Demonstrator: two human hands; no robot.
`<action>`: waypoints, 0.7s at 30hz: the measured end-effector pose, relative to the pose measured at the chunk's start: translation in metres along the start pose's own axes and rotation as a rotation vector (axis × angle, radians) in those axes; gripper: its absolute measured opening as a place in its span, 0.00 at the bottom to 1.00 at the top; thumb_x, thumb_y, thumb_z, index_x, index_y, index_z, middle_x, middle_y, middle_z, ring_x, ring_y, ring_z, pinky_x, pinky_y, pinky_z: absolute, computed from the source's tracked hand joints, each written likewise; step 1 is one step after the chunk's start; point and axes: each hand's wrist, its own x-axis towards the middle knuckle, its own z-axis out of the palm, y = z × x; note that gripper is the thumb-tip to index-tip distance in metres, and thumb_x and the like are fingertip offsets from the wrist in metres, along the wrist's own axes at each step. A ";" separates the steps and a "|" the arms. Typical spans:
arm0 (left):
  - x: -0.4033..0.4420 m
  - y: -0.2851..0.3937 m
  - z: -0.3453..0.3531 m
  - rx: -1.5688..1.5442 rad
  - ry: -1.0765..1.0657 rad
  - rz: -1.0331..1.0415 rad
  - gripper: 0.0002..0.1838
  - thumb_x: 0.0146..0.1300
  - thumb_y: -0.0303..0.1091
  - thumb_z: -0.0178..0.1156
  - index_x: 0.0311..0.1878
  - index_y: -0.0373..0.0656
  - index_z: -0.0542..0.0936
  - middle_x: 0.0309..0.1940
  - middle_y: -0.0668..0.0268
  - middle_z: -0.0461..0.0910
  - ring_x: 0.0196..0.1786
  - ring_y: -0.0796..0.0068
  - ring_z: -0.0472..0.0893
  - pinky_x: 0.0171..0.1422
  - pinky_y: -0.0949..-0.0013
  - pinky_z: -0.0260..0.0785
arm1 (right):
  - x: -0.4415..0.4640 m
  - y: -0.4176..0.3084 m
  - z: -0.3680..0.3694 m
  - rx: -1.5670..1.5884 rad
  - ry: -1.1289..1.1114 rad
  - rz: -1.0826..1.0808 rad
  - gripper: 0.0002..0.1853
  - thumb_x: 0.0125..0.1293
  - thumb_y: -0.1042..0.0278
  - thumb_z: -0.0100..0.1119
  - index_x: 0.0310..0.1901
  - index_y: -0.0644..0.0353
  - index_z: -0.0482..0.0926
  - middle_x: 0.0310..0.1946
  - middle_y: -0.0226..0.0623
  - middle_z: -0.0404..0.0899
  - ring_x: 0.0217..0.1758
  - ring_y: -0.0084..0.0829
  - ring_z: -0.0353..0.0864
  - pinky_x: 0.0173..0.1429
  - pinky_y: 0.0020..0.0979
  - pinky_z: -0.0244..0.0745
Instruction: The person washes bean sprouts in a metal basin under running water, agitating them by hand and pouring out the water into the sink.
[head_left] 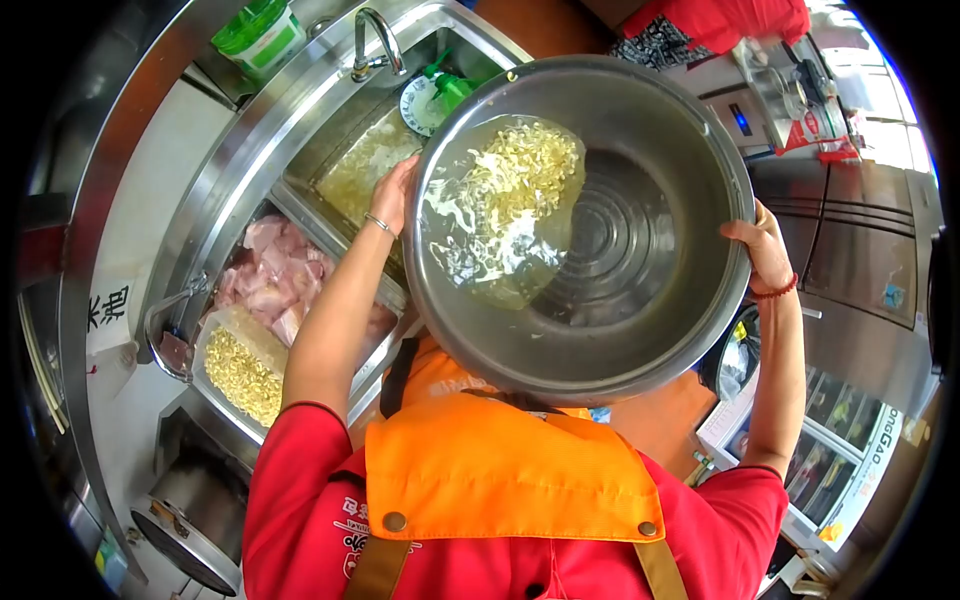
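Both hands hold a large round metal basin (pixel 640 350), tilted down toward the left. Water and pale yellow sprouts (pixel 530 170) have gathered at its left side. My left hand (pixel 397 195) grips the basin's left rim, its fingers partly hidden behind it. On the right rim, my right hand (pixel 762 245) has its thumb inside and its fingers outside. Left of the basin is a sink basin (pixel 345 180) with cloudy water. Pink raw meat (pixel 270 270) fills the neighbouring sink compartment, beside a clear container of yellow sprouts (pixel 240 375).
A curved faucet (pixel 378 45) rises behind the sink, with another faucet (pixel 165 335) at its left edge. A patterned plate (pixel 424 105) lies in the sink. A lidded pot (pixel 190 520) stands lower left, and a glass-topped cooler (pixel 835 430) is on the right.
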 end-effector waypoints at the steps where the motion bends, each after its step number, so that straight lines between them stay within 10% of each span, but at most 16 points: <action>1: 0.001 -0.001 -0.001 -0.011 -0.005 0.013 0.21 0.76 0.39 0.50 0.62 0.32 0.75 0.58 0.58 0.79 0.60 0.71 0.77 0.68 0.67 0.67 | 0.000 -0.001 0.001 -0.005 0.008 -0.003 0.25 0.51 0.82 0.58 0.54 0.70 0.75 0.40 0.39 0.83 0.37 0.30 0.83 0.43 0.29 0.80; 21: 0.006 -0.017 -0.009 0.371 0.085 0.246 0.17 0.72 0.38 0.56 0.58 0.40 0.80 0.54 0.57 0.80 0.58 0.65 0.78 0.65 0.66 0.68 | 0.008 -0.014 0.004 -0.059 -0.027 -0.009 0.25 0.52 0.80 0.60 0.55 0.71 0.75 0.40 0.39 0.82 0.37 0.29 0.82 0.45 0.28 0.78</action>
